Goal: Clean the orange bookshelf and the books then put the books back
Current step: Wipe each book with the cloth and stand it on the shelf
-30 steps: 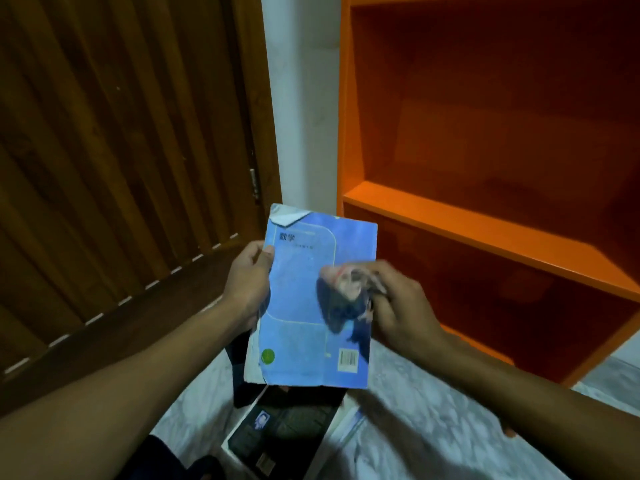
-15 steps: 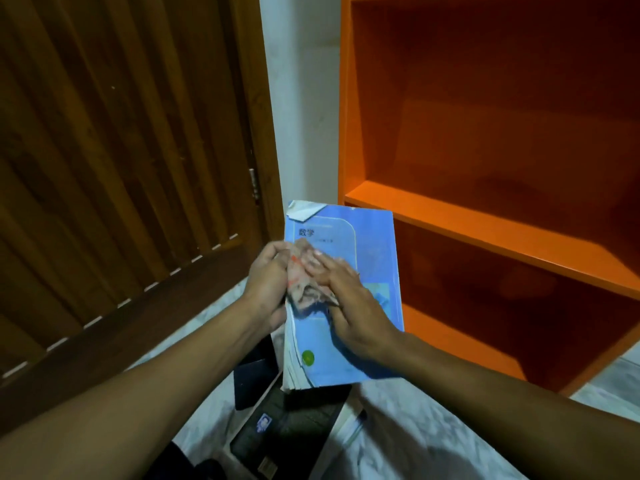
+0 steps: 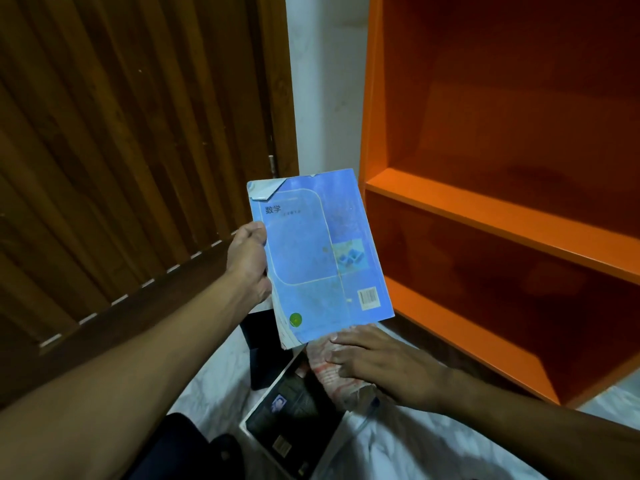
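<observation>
My left hand [image 3: 247, 261] grips the left edge of a blue book [image 3: 318, 258] and holds it up in front of the orange bookshelf [image 3: 491, 216]; its top left cover corner is folded. Below the book, my right hand [image 3: 381, 363] lies with straight fingers on a pink-white cloth [image 3: 341, 379], pressing it down over the stack on the floor. A black book [image 3: 294, 410] lies on that stack beside the cloth. The shelves in view hold nothing.
A dark wooden door [image 3: 131, 133] fills the left side, with a white wall strip [image 3: 325, 81] between it and the shelf. A dark book [image 3: 259, 344] lies under the blue one on the pale marbled floor [image 3: 433, 445].
My right hand has left the blue book's cover and dropped with the cloth onto the stack below. The left hand has raised the book and shifted it right toward the shelf.
</observation>
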A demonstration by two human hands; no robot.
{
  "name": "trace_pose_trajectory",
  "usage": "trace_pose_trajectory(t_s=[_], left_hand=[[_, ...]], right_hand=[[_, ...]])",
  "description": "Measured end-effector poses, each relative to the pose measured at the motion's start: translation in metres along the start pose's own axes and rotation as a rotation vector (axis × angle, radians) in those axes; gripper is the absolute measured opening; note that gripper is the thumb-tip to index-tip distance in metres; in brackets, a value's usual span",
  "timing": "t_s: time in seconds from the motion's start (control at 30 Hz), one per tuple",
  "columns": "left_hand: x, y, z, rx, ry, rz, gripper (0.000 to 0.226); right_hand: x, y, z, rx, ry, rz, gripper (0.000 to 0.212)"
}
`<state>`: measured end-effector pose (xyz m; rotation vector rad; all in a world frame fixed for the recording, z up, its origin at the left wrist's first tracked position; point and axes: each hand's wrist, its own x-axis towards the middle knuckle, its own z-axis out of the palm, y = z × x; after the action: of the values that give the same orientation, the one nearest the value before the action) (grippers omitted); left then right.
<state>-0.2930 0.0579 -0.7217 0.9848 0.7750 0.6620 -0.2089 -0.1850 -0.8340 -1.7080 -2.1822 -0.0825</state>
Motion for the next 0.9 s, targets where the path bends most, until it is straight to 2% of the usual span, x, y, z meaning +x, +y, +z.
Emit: trace_pose_trajectory(t_s=[0.07, 0.1, 0.17, 0.27, 0.3, 0.33, 0.37, 0.43, 0.5, 0.53, 0.63, 0.7, 0.77, 0.83, 0.9], left_hand=[[0.004, 0.001, -0.005, 0.009, 0.03, -0.002, 0.011], [0.007, 0.001, -0.009, 0.017, 0.041, -0.007, 0.011], [0.012, 0.002, -0.015, 0.031, 0.048, -0.019, 0.013], [0.019, 0.0, -0.02, 0.048, 0.035, -0.032, 0.022], [0.019, -0.001, -0.02, 0.054, 0.026, -0.04, 0.023], [0.019, -0.003, -0.019, 0.058, 0.012, -0.051, 0.024], [0.018, -0.005, -0.017, 0.065, -0.006, -0.063, 0.025], [0.015, -0.009, -0.011, 0.077, -0.016, -0.081, 0.025], [0.009, -0.011, -0.003, 0.094, -0.031, -0.086, 0.023], [0.006, -0.013, 0.001, 0.118, -0.046, -0.079, 0.024], [-0.001, -0.014, 0.006, 0.276, -0.068, -0.005, 0.029], [-0.001, -0.015, 0.006, 0.384, -0.072, 0.012, 0.026], [-0.003, -0.019, 0.007, 0.493, -0.07, 0.004, 0.029], [-0.004, -0.024, 0.01, 0.811, -0.051, 0.121, 0.059], [-0.013, -0.026, 0.018, 0.968, -0.065, 0.314, 0.076]], right_hand=[[-0.009, 0.005, 0.0, -0.025, -0.053, 0.011, 0.03], [-0.016, 0.008, 0.0, -0.002, -0.081, 0.098, 0.026], [-0.024, 0.009, -0.001, 0.204, -0.042, 0.413, 0.035], [-0.02, 0.021, -0.003, 0.752, 0.321, 1.032, 0.019], [-0.016, 0.027, -0.007, 0.966, 0.455, 1.188, 0.02], [-0.011, 0.033, -0.013, 1.187, 0.557, 1.263, 0.023], [-0.004, 0.037, -0.022, 1.393, 0.639, 1.284, 0.026], [0.009, 0.037, -0.041, 1.747, 0.683, 1.206, 0.031], [0.021, 0.032, -0.057, 1.971, 0.633, 1.076, 0.042], [0.023, 0.032, -0.06, 2.005, 0.621, 1.036, 0.044], [0.025, 0.035, -0.059, 1.935, 0.616, 0.946, 0.053], [0.025, 0.036, -0.055, 1.745, 0.601, 0.975, 0.048], [0.03, 0.033, -0.055, 1.595, 0.625, 1.013, 0.053], [0.037, 0.027, -0.059, 1.553, 0.682, 0.997, 0.049], [0.047, 0.02, -0.061, 1.473, 0.72, 0.972, 0.029]])
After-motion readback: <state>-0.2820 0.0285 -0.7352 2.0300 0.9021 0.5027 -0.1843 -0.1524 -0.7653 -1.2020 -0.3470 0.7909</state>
